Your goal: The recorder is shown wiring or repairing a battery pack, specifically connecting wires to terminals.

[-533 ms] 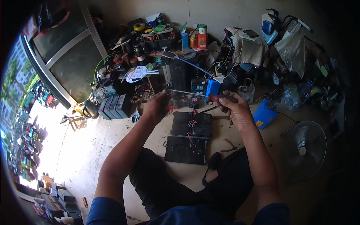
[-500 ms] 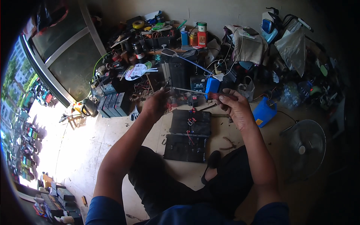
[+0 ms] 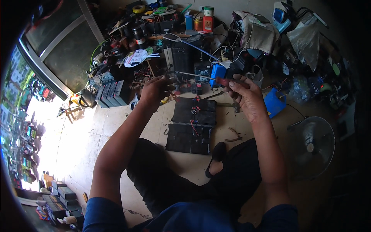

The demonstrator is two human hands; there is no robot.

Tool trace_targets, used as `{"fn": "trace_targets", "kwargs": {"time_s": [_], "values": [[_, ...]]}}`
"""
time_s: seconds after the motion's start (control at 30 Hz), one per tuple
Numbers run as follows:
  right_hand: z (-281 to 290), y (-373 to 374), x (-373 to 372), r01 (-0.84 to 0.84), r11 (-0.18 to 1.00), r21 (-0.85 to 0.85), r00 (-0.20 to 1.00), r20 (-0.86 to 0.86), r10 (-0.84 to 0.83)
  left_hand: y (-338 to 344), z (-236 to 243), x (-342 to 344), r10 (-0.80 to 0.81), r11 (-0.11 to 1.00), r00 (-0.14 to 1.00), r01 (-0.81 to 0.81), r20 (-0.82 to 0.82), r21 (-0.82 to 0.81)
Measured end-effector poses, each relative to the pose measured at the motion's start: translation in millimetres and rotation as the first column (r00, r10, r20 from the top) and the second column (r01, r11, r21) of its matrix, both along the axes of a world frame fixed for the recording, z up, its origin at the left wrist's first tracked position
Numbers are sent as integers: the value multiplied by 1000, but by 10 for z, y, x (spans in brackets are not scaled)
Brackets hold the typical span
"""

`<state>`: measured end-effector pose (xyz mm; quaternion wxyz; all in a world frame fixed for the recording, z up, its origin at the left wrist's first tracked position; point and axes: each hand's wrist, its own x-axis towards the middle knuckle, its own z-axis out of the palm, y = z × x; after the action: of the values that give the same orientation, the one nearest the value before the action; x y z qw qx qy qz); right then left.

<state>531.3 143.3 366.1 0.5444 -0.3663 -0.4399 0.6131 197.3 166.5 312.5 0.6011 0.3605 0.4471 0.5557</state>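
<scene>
My right hand [image 3: 247,92] grips the red handle of a screwdriver [image 3: 222,81], thumb along it. The long metal shaft points left, held level above the floor. Just below and left of its tip, my left hand [image 3: 154,91] is raised with fingers curled inward; anything small between them is too dark to make out. Beneath both hands, two black battery packs [image 3: 189,138] lie end to end on the tiles, nearest my legs. Red wires and a small metal ring or hook lie on the farther battery pack [image 3: 181,112].
Pliers [image 3: 234,134] and a hammer [image 3: 235,106] lie right of the packs. A blue jug [image 3: 274,102] and a round fan [image 3: 310,148] stand at the right. Grey batteries [image 3: 113,94] stand at the left. A cluttered bench [image 3: 156,37] runs along the back; bright doorway at left.
The view has tilted, so the packs and floor sit higher in the picture. My left hand has drawn slightly away from the screwdriver's tip; my right hand still holds the handle.
</scene>
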Motion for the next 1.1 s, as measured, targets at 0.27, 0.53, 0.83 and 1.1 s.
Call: {"fn": "trace_targets", "kwargs": {"time_s": [0.27,0.53,0.83,1.1], "values": [[-48,-83,-45,20,1000,24,999,50,-21,-116,-7,95,46,999,997,-45,-62,24],[-28,-67,-44,37,998,50,995,90,-41,-187,144,166,-54,997,991,60,-124,52],[-32,-73,-91,49,996,76,994,97,-56,-223,176,228,-76,993,988,88,-131,84],[-59,-33,6,51,996,67,999,16,-52,-222,206,254,-42,998,998,44,-40,43]]}}
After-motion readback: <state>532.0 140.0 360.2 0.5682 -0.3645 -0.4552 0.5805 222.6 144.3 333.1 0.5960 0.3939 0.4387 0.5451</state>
